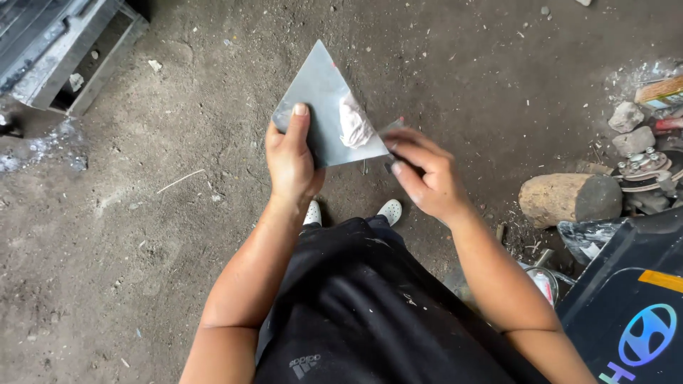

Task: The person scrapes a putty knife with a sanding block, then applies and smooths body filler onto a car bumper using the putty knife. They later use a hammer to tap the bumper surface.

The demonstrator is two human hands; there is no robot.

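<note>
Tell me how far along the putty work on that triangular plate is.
Done: a lump of pale putty already sits on the grey triangular plate. In hand: the left hand holds the plate by its lower corner, while the right hand works a small dark tool at its right corner. Left: the lump looks unspread, with most of the plate bare.

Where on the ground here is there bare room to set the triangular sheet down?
Bare dirt lies left of the left hand, between the metal frame and the shoes, and beyond the triangular sheet. The right is crowded: log, stones, metal parts.
</note>
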